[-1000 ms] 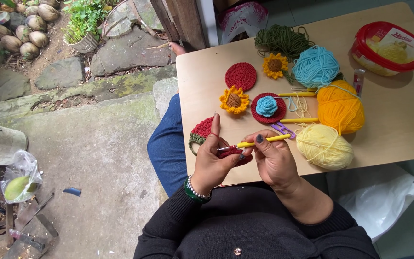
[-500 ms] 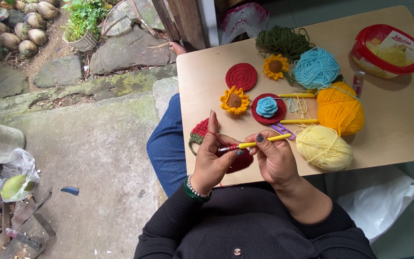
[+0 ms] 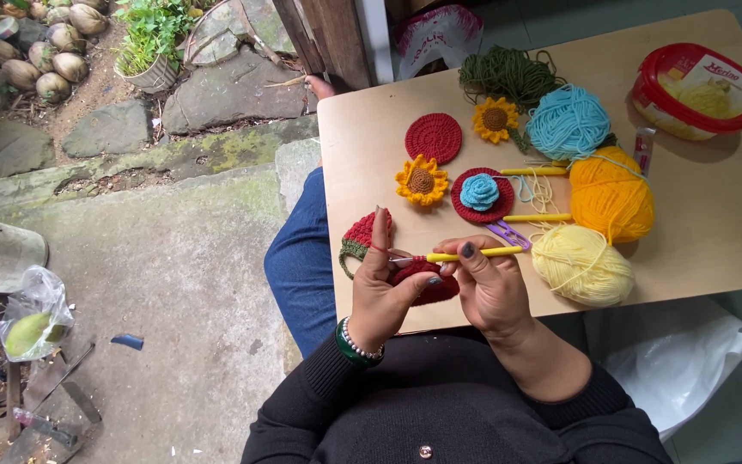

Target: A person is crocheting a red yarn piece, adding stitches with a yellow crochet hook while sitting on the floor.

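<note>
— So, what are the hands doing?

— Both are closed on the work. The left hand pinches a small red crochet piece between thumb and fingers, its forefinger raised straight up. The right hand grips a yellow-handled crochet hook, which lies nearly level with its metal tip pointing toward the left hand.

— And where is the piece?

— Between the two hands, at the near edge of the wooden table, right above the lap.

— What lies about it?

— Just beside the left hand, a red and green crocheted piece. Further up the table, a red round with a blue rose, two crocheted sunflowers and a plain red round. To the right, balls of pale yellow yarn, orange yarn and blue yarn, with dark green yarn behind.

— Anything else?

— A red-rimmed plastic tub at the far right corner.
</note>
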